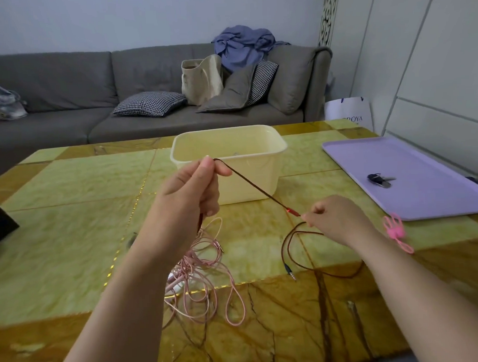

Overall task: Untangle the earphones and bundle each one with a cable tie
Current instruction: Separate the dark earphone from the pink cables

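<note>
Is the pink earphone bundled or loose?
Loose: the pink earphone lies in sprawling, tangled loops on the table, with nothing wrapped round it.

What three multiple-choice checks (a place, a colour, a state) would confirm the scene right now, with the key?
1. Where do the pink cable ties lie? A: on the floor. B: on the table beside the purple tray. C: on a chair.
2. What colour is the cable stretched between the left hand and right hand? A: dark brown. B: white. C: green.
3. How are the pink earphones? A: tied in a bundle. B: a loose tangle on the table. C: hanging from a hook.
Key: B, they lie by the tray's edge; A, the taut stretch is dark brown; B, loops sprawl untied.
</note>
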{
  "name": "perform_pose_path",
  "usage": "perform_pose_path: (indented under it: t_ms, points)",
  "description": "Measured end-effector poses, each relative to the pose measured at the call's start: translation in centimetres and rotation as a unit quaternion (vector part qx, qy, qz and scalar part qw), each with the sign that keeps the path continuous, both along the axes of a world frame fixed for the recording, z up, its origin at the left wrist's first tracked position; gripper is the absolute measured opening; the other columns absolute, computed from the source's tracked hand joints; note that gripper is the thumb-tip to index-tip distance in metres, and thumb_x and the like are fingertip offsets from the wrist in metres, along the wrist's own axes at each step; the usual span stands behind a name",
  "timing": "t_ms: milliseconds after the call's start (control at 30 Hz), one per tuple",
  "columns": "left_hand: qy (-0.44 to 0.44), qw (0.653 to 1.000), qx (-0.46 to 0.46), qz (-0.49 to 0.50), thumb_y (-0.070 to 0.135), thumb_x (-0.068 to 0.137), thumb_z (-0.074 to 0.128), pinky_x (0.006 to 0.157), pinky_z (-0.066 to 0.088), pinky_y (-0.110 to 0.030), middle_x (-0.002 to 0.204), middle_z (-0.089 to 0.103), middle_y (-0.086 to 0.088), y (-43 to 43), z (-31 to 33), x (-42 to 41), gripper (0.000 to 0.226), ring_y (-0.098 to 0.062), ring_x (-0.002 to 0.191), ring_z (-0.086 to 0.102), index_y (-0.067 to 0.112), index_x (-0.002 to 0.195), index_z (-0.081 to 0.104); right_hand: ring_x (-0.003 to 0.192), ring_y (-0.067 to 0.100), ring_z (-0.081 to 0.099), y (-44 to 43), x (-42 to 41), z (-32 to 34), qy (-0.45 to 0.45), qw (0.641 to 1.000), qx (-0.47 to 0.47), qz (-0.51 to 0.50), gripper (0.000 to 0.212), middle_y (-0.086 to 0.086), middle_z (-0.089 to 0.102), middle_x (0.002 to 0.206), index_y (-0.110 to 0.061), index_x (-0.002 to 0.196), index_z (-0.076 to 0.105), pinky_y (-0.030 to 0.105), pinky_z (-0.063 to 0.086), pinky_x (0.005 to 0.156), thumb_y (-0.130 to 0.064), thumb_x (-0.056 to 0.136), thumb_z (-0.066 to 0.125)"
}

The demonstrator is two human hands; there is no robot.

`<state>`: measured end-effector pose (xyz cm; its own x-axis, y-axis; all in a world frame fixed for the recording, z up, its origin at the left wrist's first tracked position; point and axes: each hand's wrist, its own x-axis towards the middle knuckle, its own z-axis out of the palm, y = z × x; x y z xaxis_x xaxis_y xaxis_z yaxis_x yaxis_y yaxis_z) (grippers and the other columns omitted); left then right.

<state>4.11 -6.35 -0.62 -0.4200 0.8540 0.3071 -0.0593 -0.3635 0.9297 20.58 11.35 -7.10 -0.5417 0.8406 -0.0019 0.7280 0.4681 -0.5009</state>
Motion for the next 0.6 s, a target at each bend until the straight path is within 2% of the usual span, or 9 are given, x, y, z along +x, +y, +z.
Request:
perform_pose_path:
  t_ms: [100,167,200,267,300,367,467,533,600]
  points:
    - [0.0,1.0,0.015,0.006,0.029,0.088,0.042,0.045,0.024,-0.016,0.052,0.026,0.011,0.0,0.1,0.2,0.033,-0.004,0.045,0.021,0.023,0.07,0.067,0.05,0.016,0.045,0.1,-0.2,-0.8,-0.043,0.997,0.047,-0.033,0.036,-0.002,0.05,0.052,-0.013,0.061,0.056,0.023,0.033,0.049,-0.032,0.091,0.053]
    - [-0.01,1.0,0.016,-0.001,0.029,0.088,0.042,0.044,0.022,-0.016,0.052,0.026,0.011,-0.1,0.1,0.1,0.031,-0.004,0.044,0.021,0.02,0.071,0.066,0.053,0.014,0.048,-0.1,-0.4,-1.0,-0.064,0.996,0.063,-0.031,0.034,-0.005,0.05,0.055,-0.016,0.065,0.058,0.023,0.033,0.052,-0.033,0.093,0.05]
    - [-0.011,1.0,0.011,-0.01,0.029,0.088,0.042,0.044,0.02,-0.017,0.052,0.026,0.01,-0.1,0.0,0.1,0.03,-0.004,0.044,0.021,0.02,0.072,0.065,0.062,0.013,0.054,-0.3,-0.5,-1.0,-0.082,0.994,0.068,-0.018,0.029,-0.007,0.058,0.064,-0.019,0.076,0.065,0.024,0.038,0.06,-0.035,0.094,0.049]
    - [-0.003,0.999,-0.013,-0.034,0.03,0.088,0.042,0.045,0.017,-0.02,0.052,0.026,0.01,-0.1,-0.1,0.0,0.03,-0.005,0.044,0.02,0.02,0.072,0.065,0.104,0.014,0.058,-0.9,-0.8,-0.8,-0.089,0.993,0.08,0.016,0.024,-0.006,0.065,0.111,-0.029,0.11,0.066,0.033,0.041,0.09,-0.036,0.094,0.049]
    - [0.005,0.998,-0.032,-0.049,0.03,0.089,0.043,0.045,0.016,-0.021,0.052,0.026,0.01,-0.1,-0.2,0.1,0.03,-0.005,0.044,0.019,0.021,0.071,0.066,0.121,0.015,0.049,-1.3,-1.0,-0.5,-0.042,0.996,0.074,0.037,0.03,-0.005,0.056,0.129,-0.03,0.122,0.06,0.037,0.036,0.102,-0.034,0.093,0.05]
    - [0.029,0.993,-0.071,-0.088,0.033,0.093,0.047,0.043,0.019,-0.018,0.052,0.028,0.01,0.0,-0.4,0.4,0.032,-0.005,0.044,0.02,0.023,0.07,0.067,0.131,0.006,0.04,-2.7,-1.5,1.0,0.142,0.986,0.012,0.092,0.038,-0.011,0.048,0.139,-0.03,0.129,0.054,0.033,0.032,0.11,-0.031,0.091,0.054]
    - [0.079,0.981,-0.122,-0.128,0.034,0.091,0.047,0.042,0.026,-0.013,0.055,0.029,0.009,0.2,-0.7,1.0,0.03,-0.005,0.046,0.023,0.021,0.072,0.067,0.115,-0.004,0.053,-5.3,-2.3,3.2,0.333,0.893,-0.207,0.22,0.046,-0.022,0.063,0.112,-0.028,0.13,0.054,0.02,0.041,0.1,-0.037,0.085,0.05]
    - [0.083,0.977,-0.137,-0.138,0.035,0.092,0.05,0.041,0.026,-0.013,0.056,0.029,0.008,0.2,-0.8,1.1,0.03,-0.005,0.046,0.023,0.02,0.071,0.066,0.089,0.008,0.061,-5.7,-2.5,3.5,0.369,0.838,-0.291,0.277,0.041,-0.014,0.062,0.082,-0.017,0.121,0.06,0.023,0.047,0.084,-0.033,0.086,0.049]
    - [0.075,0.978,-0.14,-0.138,0.036,0.09,0.051,0.041,0.026,-0.013,0.055,0.029,0.008,0.1,-0.8,1.0,0.029,-0.004,0.045,0.023,0.021,0.071,0.067,0.059,0.012,0.044,-5.6,-2.2,4.0,0.37,0.82,-0.312,0.306,0.031,-0.003,0.048,0.063,-0.015,0.099,0.069,0.021,0.039,0.057,-0.04,0.085,0.058]
